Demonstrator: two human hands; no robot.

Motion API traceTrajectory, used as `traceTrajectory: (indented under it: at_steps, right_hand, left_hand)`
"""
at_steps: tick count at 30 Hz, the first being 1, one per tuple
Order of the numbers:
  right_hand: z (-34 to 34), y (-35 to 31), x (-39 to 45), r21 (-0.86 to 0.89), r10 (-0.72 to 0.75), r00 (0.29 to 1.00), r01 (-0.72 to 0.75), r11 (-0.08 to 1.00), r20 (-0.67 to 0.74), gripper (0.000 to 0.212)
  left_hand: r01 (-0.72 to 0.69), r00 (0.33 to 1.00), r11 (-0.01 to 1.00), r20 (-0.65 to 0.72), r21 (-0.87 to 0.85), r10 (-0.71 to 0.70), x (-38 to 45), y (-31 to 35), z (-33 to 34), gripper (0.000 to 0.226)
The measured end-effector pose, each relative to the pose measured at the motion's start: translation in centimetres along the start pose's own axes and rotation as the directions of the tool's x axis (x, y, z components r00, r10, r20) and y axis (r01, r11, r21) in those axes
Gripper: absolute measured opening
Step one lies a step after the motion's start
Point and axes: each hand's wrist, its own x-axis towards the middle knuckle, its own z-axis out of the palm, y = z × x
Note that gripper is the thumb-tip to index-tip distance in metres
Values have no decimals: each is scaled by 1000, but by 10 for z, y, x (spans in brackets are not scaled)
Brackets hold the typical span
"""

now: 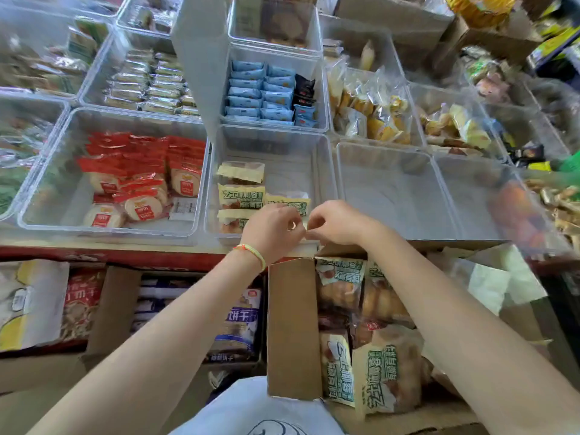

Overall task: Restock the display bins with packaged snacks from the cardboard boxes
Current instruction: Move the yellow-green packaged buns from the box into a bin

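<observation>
- Head view: the left hand [276, 226] and the right hand [335, 222] meet over the near edge of a clear display bin [323, 171]; the fingers of both are curled inward, thumb tips close together; each grip looks narrow, pinching at a pale yellow snack packet [287, 204] whose near edge they hide; whether both truly hold it I cannot tell.
- Just beyond the grip, inside that bin, lie three more packets of the same kind in a column [241, 196] at its left side; the bin's right part shows bare floor.
- Directly below the grip, nearer the person, stands an open cardboard box [293, 328] with its flap raised; matching green-lettered packets [376, 375] fill it, some upright, some tilted.
- Left of the grip, a neighbouring bin [47, 189] holds red-wrapped round crackers [141, 177]; beyond the grip, a further bin holds blue packets [260, 95] in neat rows.
- Right of the grip sits another clear bin [389, 189]; its contents are not clear.
- A thin cord bracelet [251, 251] circles the left wrist; the bins rest on a desk with a red front edge [125, 254].
</observation>
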Motion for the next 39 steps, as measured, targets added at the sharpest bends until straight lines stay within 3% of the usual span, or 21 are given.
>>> traceTrajectory:
  at_steps: [3,5,7,10,12,14,19,21,23,28,31,35,37,39]
  right_hand:
    - [10,17,-26,71,-20,979,35,997,-201,14]
    - [13,25,-46,115,-54,914,109,987,-402,18]
    - [17,40,-64,171,-13,856,118,978,-517,31]
    - [27,66,-78,123,56,893,-1,992,-447,32]
    - [39,79,-75,-151,59,940,-116,982,-336,19]
    - [52,90,-68,-400,30,955,-152,904,-295,17]
    - [70,102,-55,-398,73,955,-189,898,-289,24]
    - [64,104,-57,-315,27,950,-130,940,-311,20]
    - [51,103,-65,-122,-6,959,-30,992,-282,13]
    - [15,94,-94,211,-96,959,155,965,-265,19]
    - [-9,81,-100,545,-94,950,249,801,-297,25]
    - [-39,58,-81,781,-21,924,334,528,-381,25]
    - [-49,44,-66,851,38,925,332,407,-379,23]
    - [-57,34,-48,876,90,924,318,364,-373,19]
  left_hand:
    - [-18,995,1000,101,-11,19,-16,26,16,15]
    - [3,998,1000,68,-16,-2,-23,34,24,16]
    - [56,998,998,-2,-10,-56,-29,39,32,16]
    - [104,993,994,51,-35,-102,-33,47,44,19]
    - [113,980,993,168,-26,-108,-33,52,50,31]
    - [143,963,989,235,-40,-130,-34,57,56,47]
    - [218,940,969,291,-119,-176,-40,53,60,58]
    - [251,929,957,315,-149,-194,-42,46,61,59]
    - [323,917,904,329,-281,-226,-41,44,58,55]
    - [444,896,616,330,-651,-296,-32,44,41,33]
    - [430,902,448,398,-784,-169,-30,45,24,47]
    - [391,912,262,410,-882,19,-22,45,-6,53]
    - [370,911,273,404,-888,79,-17,40,-18,52]
    - [377,914,288,404,-880,39,-11,31,-27,60]
